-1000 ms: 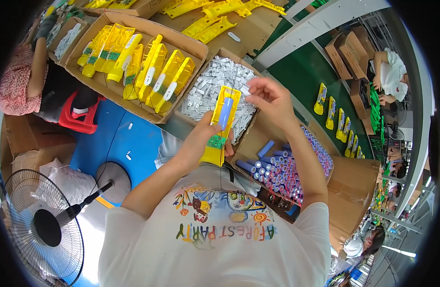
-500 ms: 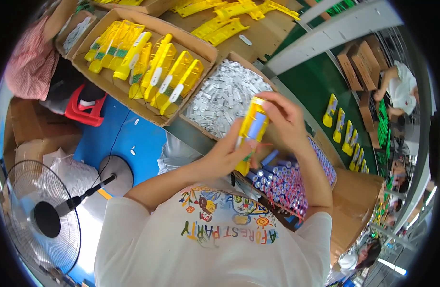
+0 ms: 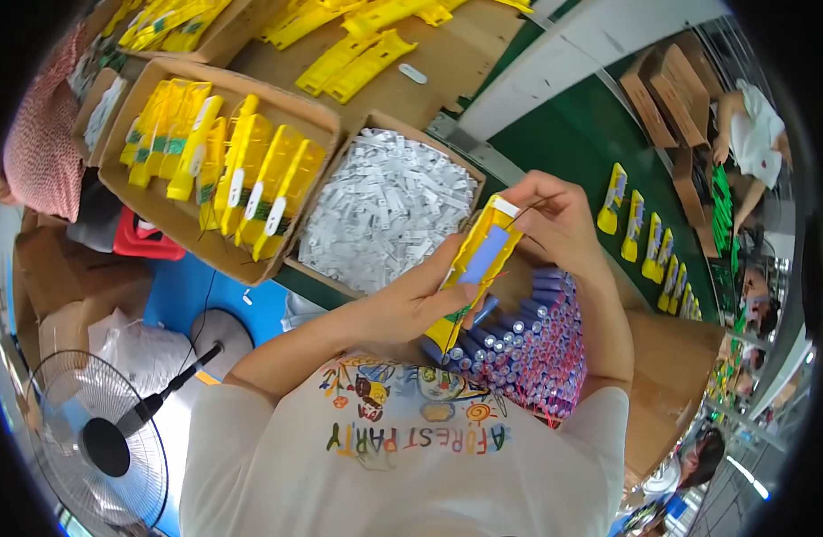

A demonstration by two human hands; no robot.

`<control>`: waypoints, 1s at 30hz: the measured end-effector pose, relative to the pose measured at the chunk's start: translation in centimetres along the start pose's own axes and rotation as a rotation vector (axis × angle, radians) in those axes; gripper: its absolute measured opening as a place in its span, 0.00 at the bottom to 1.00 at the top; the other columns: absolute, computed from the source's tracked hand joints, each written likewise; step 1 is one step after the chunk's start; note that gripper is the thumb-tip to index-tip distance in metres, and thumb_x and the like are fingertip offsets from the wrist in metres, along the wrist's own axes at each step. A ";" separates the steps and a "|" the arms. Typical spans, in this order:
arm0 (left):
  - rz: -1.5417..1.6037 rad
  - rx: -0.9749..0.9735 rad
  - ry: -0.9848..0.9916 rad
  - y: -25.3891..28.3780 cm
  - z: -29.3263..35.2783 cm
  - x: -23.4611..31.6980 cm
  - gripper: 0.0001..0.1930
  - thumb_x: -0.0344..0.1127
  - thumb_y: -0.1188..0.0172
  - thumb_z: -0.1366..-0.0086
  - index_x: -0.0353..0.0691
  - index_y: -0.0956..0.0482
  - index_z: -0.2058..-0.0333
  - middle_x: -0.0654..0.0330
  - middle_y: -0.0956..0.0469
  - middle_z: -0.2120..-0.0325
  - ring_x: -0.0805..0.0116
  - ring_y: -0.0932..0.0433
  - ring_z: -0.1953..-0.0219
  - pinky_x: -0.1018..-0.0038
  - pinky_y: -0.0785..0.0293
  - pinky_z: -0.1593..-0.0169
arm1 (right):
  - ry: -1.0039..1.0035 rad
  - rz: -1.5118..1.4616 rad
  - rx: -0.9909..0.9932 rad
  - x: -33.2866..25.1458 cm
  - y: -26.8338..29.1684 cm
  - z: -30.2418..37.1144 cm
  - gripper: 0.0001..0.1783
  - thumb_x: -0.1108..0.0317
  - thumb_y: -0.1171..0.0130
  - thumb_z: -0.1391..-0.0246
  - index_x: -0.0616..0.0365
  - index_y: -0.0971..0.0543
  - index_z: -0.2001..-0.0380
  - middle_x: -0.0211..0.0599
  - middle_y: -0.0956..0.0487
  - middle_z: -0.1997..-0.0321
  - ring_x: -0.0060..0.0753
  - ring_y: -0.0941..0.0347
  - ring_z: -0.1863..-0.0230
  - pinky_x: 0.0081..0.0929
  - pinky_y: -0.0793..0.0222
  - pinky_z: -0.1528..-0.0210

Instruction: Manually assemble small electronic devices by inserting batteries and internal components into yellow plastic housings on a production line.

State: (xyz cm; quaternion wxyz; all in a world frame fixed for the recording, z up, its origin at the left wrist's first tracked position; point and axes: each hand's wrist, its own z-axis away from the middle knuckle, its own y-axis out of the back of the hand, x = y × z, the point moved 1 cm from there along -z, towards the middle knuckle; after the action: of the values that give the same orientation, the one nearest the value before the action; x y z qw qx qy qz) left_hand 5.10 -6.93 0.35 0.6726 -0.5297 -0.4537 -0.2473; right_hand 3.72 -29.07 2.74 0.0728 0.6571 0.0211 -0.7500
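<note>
Head view, the sole view. The left hand (image 3: 432,285) is closed around the lower part of a yellow housing (image 3: 495,220), its thumb lying along the open side. The housing is held clear of the boxes, tilted, with its upper end leaning toward the right. A blue cell (image 3: 487,251) lies lengthwise inside it.

The right hand (image 3: 559,215) is at the upper end of the same housing, fingers bent and narrowly spaced. A thin dark wire (image 3: 527,210) runs by these fingertips; whether they pinch it or only touch the housing cannot be told.

Just below and to the right of the housing stands a pack of blue cells (image 3: 541,336), mostly end-on, partly hidden by the right forearm. Left of the hands, a carton holds a heap of small white parts (image 3: 384,210). Beside it, a cardboard box (image 3: 186,243) contains yellow housings standing aslant, several with white parts on them and green boards showing.

On the green surface (image 3: 554,134) to the right, a row of filled housings (image 3: 633,225) is set out, blue visible in the nearer ones. A black fan (image 3: 105,446) stands at lower left.
</note>
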 end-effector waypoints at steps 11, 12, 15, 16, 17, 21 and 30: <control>0.053 0.036 0.003 -0.9 1.0 -0.7 0.17 0.33 0.56 0.30 0.37 0.45 0.45 0.57 0.31 0.63 0.72 0.28 0.67 0.73 0.30 0.59 | 0.037 0.031 0.213 0.3 -3.1 1.0 0.08 0.67 0.42 0.42 0.61 0.25 0.68 0.28 0.23 0.68 0.12 0.29 0.68 0.12 0.34 0.67; 0.098 0.011 0.037 -0.8 1.2 -0.5 0.18 0.32 0.56 0.30 0.38 0.45 0.43 0.57 0.31 0.62 0.71 0.28 0.65 0.73 0.29 0.58 | 0.032 0.076 0.229 0.4 -3.3 1.1 0.07 0.67 0.43 0.41 0.60 0.25 0.68 0.27 0.23 0.67 0.12 0.29 0.68 0.12 0.34 0.66; -0.390 0.060 0.009 3.8 3.0 2.2 0.17 0.39 0.56 0.29 0.35 0.32 0.48 0.55 0.27 0.50 0.65 0.28 0.52 0.68 0.33 0.46 | 0.174 0.340 0.388 1.0 -0.3 0.5 0.05 0.68 0.47 0.39 0.56 0.24 0.65 0.24 0.23 0.66 0.13 0.29 0.69 0.12 0.33 0.66; -0.609 0.219 -0.381 7.6 5.0 2.9 0.18 0.41 0.55 0.29 0.36 0.28 0.49 0.55 0.25 0.54 0.67 0.27 0.52 0.70 0.33 0.47 | 0.054 0.106 0.601 0.7 2.1 -0.1 0.08 0.68 0.51 0.37 0.53 0.23 0.61 0.22 0.23 0.66 0.14 0.29 0.69 0.13 0.32 0.65; -0.564 0.759 -0.201 8.2 6.7 5.7 0.14 0.36 0.51 0.31 0.38 0.26 0.52 0.53 0.23 0.58 0.67 0.25 0.55 0.71 0.30 0.51 | -0.004 0.236 0.756 1.4 7.5 -0.5 0.10 0.67 0.53 0.36 0.50 0.22 0.57 0.23 0.23 0.66 0.14 0.30 0.71 0.14 0.32 0.68; -1.459 1.134 0.067 15.9 11.0 7.7 0.18 0.38 0.37 0.43 0.36 0.26 0.56 0.48 0.25 0.64 0.50 0.25 0.58 0.62 0.30 0.56 | -0.006 0.785 1.020 8.6 31.8 -0.7 0.16 0.60 0.51 0.37 0.56 0.19 0.55 0.27 0.21 0.67 0.19 0.28 0.71 0.21 0.32 0.69; -1.604 0.907 0.319 18.5 12.1 7.4 0.31 0.36 0.39 0.53 0.41 0.33 0.46 0.45 0.34 0.47 0.43 0.35 0.46 0.54 0.36 0.46 | 0.026 1.458 0.730 10.0 28.2 -3.7 0.14 0.59 0.45 0.43 0.51 0.20 0.57 0.39 0.21 0.57 0.38 0.28 0.50 0.34 0.33 0.50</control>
State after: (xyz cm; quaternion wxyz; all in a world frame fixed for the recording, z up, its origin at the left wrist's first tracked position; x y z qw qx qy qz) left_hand 19.36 11.39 -1.91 0.4978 0.2952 -0.6391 -0.5066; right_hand 9.97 -57.27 -5.83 0.3236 0.4966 -0.6570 -0.4658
